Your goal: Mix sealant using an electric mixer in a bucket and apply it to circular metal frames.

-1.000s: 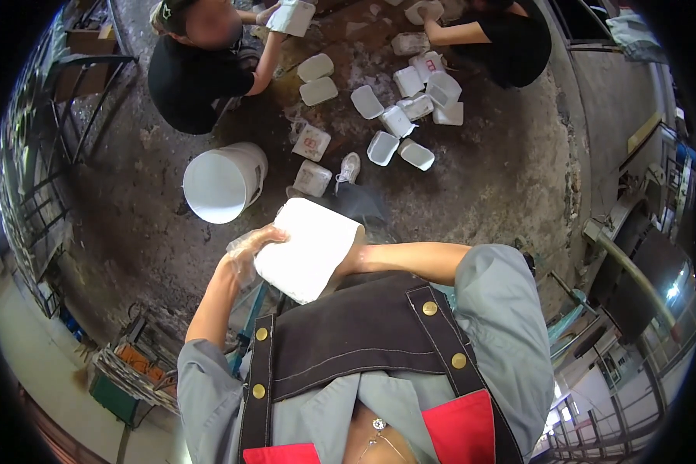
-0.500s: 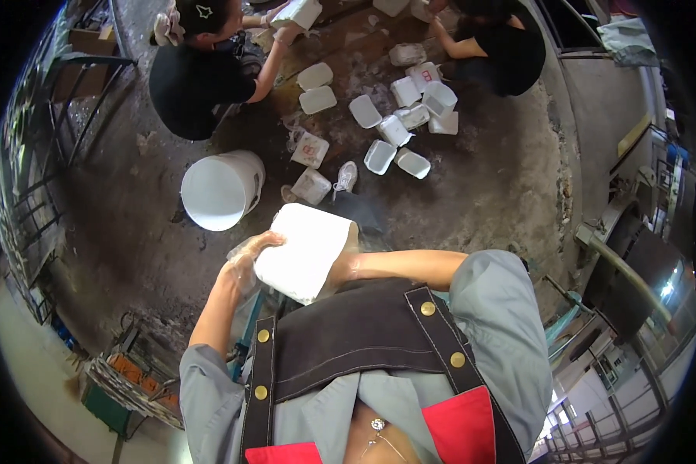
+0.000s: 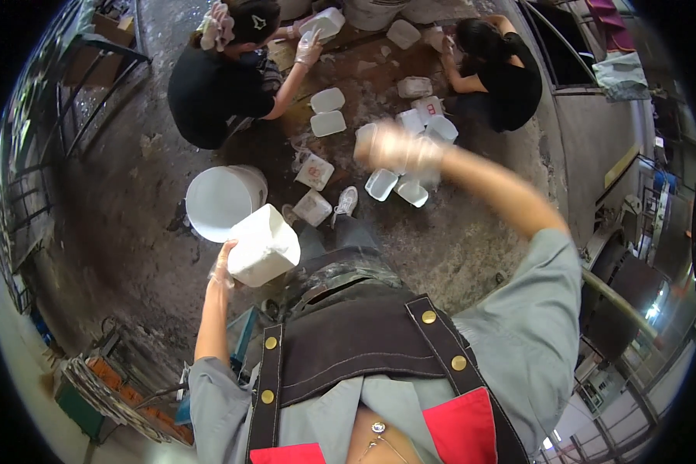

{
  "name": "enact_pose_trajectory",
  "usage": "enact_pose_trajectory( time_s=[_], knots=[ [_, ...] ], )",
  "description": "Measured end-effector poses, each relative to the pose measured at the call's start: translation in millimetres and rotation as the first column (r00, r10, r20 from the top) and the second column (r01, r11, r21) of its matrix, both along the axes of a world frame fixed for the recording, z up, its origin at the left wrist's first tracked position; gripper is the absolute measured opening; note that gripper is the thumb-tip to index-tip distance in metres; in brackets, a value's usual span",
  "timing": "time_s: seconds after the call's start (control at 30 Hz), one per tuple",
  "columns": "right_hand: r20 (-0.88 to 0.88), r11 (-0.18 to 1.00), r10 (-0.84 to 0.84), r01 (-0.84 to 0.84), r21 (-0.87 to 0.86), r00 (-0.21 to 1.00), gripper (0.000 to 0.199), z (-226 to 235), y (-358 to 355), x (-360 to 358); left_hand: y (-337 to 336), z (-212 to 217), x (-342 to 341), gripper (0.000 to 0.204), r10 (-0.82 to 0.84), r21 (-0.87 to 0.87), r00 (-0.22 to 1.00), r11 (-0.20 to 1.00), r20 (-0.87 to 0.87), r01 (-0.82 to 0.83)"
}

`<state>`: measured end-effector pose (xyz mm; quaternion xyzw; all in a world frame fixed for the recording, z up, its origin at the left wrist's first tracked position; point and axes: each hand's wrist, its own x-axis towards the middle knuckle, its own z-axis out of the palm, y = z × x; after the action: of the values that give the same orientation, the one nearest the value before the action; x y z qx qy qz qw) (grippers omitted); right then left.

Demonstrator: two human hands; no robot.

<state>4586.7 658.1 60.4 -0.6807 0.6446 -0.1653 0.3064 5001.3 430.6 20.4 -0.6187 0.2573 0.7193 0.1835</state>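
Masking a round bucket [image 3: 216,199] slightly, a smooth box [image 3: 263,251] is gripped by the left hand [image 3: 223,267]; whether the right hand [image 3: 400,150] grips cannot be told

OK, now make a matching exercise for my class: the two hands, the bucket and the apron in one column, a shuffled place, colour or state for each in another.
Column one:
1. Left hand
2. Right hand
3. Bucket
4. Apron

Column two:
A. Dark, with brass-coloured studs
B. Holding a white boxy piece
C. White, on the floor
D. Blurred, arm stretched forward

Pairs: 1-B, 2-D, 3-C, 4-A
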Motion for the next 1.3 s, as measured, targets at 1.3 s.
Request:
enact_pose_trajectory(
  time_s=[1.3],
  knots=[
    [-0.544,0.467,-0.779,0.868,-0.169,0.313,0.042,23.3,-54.7,-172.9,26.3,-103.0,-35.8,0.07,0.289,0.251,0.955,0.931,-0.061,-0.265]
  ],
)
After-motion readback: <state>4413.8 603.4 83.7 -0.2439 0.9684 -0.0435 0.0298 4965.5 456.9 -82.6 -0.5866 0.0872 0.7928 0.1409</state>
